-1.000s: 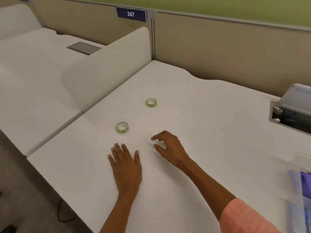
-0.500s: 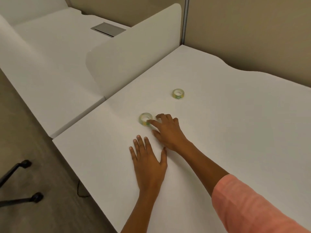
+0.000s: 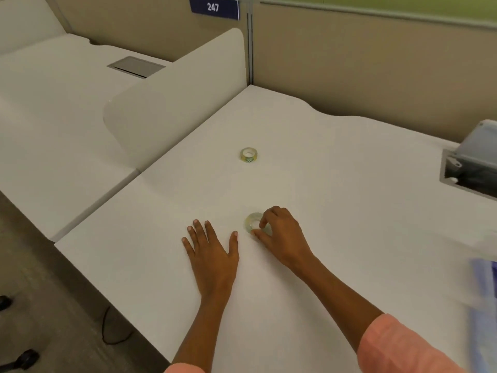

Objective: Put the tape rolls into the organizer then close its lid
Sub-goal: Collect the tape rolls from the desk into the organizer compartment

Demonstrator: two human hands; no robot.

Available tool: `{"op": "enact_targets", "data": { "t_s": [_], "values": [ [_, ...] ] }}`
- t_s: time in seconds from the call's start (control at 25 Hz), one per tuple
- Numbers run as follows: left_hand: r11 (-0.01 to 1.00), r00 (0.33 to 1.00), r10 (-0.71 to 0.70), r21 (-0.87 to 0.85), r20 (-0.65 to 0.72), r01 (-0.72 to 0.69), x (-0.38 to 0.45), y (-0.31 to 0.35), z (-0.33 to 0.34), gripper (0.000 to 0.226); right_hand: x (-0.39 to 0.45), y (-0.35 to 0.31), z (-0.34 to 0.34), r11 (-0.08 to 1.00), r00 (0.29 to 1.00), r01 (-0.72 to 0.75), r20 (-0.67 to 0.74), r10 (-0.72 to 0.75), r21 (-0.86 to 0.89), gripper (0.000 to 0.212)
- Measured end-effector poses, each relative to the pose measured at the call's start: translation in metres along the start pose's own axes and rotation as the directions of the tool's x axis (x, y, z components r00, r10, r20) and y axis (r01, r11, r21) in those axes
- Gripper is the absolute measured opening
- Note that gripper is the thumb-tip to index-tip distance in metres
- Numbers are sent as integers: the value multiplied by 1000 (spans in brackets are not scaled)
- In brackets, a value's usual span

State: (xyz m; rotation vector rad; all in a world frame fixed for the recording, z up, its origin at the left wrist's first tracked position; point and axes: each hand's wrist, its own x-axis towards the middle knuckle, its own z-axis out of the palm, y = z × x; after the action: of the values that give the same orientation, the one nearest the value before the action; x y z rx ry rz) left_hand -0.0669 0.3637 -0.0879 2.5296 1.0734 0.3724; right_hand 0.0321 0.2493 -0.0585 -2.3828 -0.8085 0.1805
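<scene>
Two small clear tape rolls with green-yellow print lie on the white desk (image 3: 336, 211). The near roll (image 3: 252, 221) is pinched between the thumb and forefinger of my right hand (image 3: 279, 234), tilted a little off the desk. The far roll (image 3: 248, 154) lies flat and alone toward the back. My left hand (image 3: 212, 251) rests flat on the desk, fingers spread, just left of the held roll. At the right edge, a blurred translucent blue shape (image 3: 484, 305) may be the organizer; most of it is out of view.
A white divider panel (image 3: 174, 103) stands along the desk's left side, with a neighbouring desk beyond. Beige partition walls close the back. A grey open cable box (image 3: 470, 168) sits in the desk at far right. The desk's front-left edge drops to the floor.
My right hand reached left to the near roll, closed on it and drew it back to the right, beside my left thumb. The left hand stayed flat. The camera view swung about.
</scene>
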Motion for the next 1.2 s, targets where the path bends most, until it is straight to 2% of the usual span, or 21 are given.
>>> {"op": "enact_targets", "data": {
  "t_s": [0.16,0.24,0.4,0.6,0.76,0.88,1.08,1.2],
  "values": [
    [976,998,59,-211,13,-55,-12,6,-4,54,-43,21,-28,998,997,-67,43,67,-2,28],
    [966,998,62,-253,23,-55,-23,14,-4,51,-64,30,-42,996,996,-83,33,83,-16,26],
    [942,987,131,-324,98,-93,-55,51,-1,51,-99,44,-79,991,986,-116,-115,123,72,33],
    [855,927,348,-453,141,-252,-97,129,-3,50,-151,75,-142,966,934,-149,-292,208,213,47],
    [751,820,541,-546,185,-372,-148,198,3,51,-204,110,-193,961,899,-196,-356,256,195,58],
    [687,721,650,-591,239,-424,-194,239,14,53,-247,137,-230,948,855,-278,-411,317,153,55],
    [561,502,824,-502,263,-658,-240,274,34,52,-318,179,-274,897,739,-419,-521,426,139,49],
    [554,457,832,-481,313,-679,-252,285,42,54,-354,204,-285,847,677,-524,-561,476,87,50]
  ]
}}
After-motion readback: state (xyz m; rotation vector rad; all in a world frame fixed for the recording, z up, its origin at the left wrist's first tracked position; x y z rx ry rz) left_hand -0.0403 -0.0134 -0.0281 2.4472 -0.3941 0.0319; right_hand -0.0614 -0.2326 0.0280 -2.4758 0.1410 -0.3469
